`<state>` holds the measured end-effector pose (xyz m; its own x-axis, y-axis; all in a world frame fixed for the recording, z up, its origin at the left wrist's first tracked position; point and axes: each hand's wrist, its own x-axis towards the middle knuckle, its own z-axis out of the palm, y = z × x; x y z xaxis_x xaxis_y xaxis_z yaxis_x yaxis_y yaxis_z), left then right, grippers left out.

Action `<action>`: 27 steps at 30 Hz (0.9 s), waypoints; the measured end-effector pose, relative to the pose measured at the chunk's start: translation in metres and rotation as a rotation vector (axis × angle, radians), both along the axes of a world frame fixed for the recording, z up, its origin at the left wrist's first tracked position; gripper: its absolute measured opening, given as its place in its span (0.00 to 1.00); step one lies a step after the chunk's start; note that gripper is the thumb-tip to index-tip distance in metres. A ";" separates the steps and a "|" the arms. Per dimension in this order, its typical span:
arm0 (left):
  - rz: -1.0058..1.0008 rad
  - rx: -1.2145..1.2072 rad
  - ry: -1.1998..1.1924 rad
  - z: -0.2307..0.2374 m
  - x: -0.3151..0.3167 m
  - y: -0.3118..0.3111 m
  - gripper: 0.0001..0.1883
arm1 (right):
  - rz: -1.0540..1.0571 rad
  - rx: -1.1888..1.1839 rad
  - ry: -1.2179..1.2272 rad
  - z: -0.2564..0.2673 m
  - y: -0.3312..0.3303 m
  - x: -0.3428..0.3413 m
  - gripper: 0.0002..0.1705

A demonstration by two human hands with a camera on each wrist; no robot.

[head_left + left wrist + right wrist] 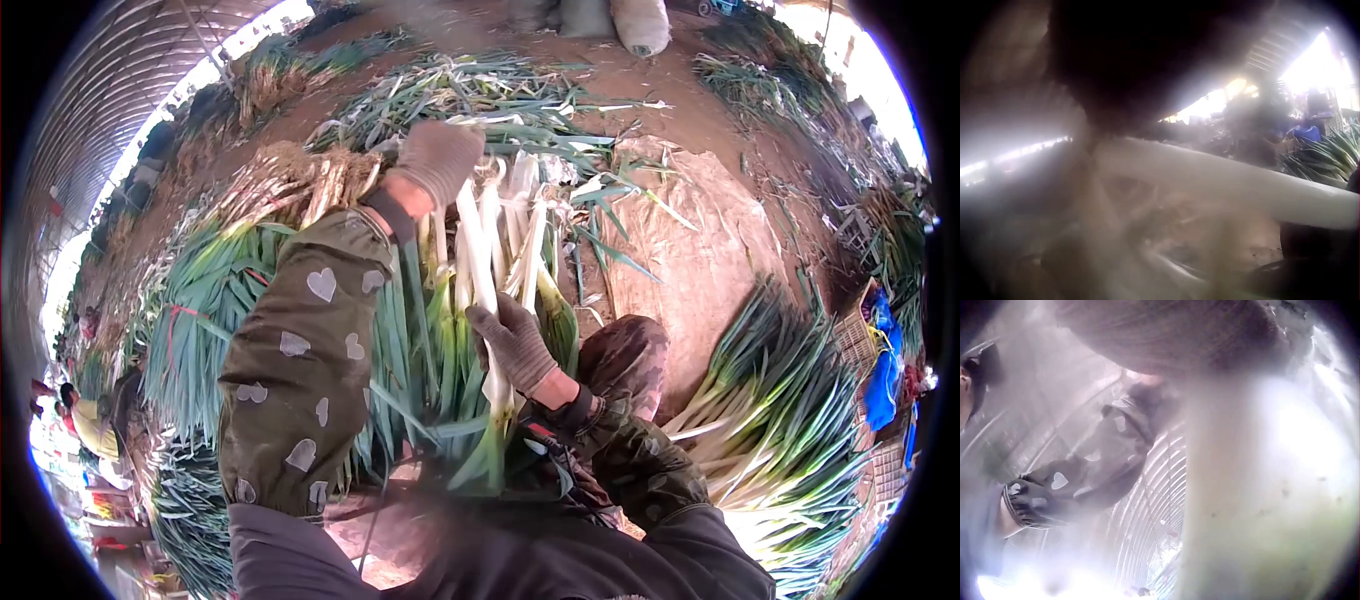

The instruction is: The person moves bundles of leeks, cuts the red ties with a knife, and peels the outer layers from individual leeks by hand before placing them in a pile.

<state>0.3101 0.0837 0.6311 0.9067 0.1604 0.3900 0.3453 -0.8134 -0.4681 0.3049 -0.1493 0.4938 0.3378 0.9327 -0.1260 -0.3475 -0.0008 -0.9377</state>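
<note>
A long white leek (480, 250) slants down in front of me, its green leaves hanging toward my lap. My gloved right hand (515, 345) grips it around the lower stalk, where the white turns to green. At its upper end my gloved left hand (440, 162) holds it, with the fingers hidden under the back of the hand. In the left wrist view the leek (1229, 181) runs rightward from the dark hand. Close up in the right wrist view, the pale stalk (1241, 487) fills the right side. More leeks (520, 195) lie side by side beneath the hands.
Bundled leeks with roots (190, 310) are stacked on the left. A loose pile of cleaned leeks (780, 430) fans out at right, near a tan sack sheet (690, 240). Leaf trimmings (450, 95) heap up ahead. Full sacks (640, 25) stand at the back; a basket (858, 325) is far right.
</note>
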 end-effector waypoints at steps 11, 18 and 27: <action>0.086 -0.391 -0.255 0.015 -0.054 0.016 0.26 | -0.013 -0.023 0.015 -0.003 0.007 -0.001 0.15; 0.085 -0.224 -0.047 -0.008 -0.034 -0.015 0.15 | 0.003 -0.041 -0.048 -0.005 0.011 -0.010 0.16; 0.680 -0.322 -0.372 0.071 -0.081 0.125 0.16 | -0.024 0.069 -0.094 0.009 -0.006 -0.014 0.13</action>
